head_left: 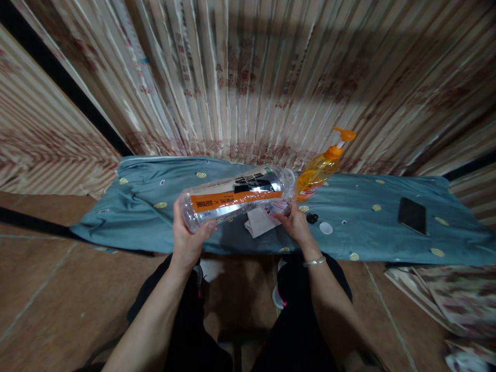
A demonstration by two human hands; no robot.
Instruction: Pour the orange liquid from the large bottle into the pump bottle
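A large clear plastic bottle (232, 199) with an orange, silver and black label lies tilted across the middle, its neck to the upper right. My left hand (188, 235) is wrapped round its base. Below the neck, my right hand (296, 225) is closed, with its thumb near a folded white sheet or cloth (258, 223); what its fingers grip is hidden. Just beyond it is a pump bottle (320, 168) of yellow-orange liquid with an orange pump head. The clear bottle's neck overlaps the pump bottle's lower left side; I cannot tell whether they touch.
A teal cloth with yellow prints (368, 227) covers the narrow table. A small black cap (312, 218) and a white round lid (326, 228) lie right of my right hand. Farther right is a dark flat device (413, 215). A patterned curtain (248, 82) hangs behind.
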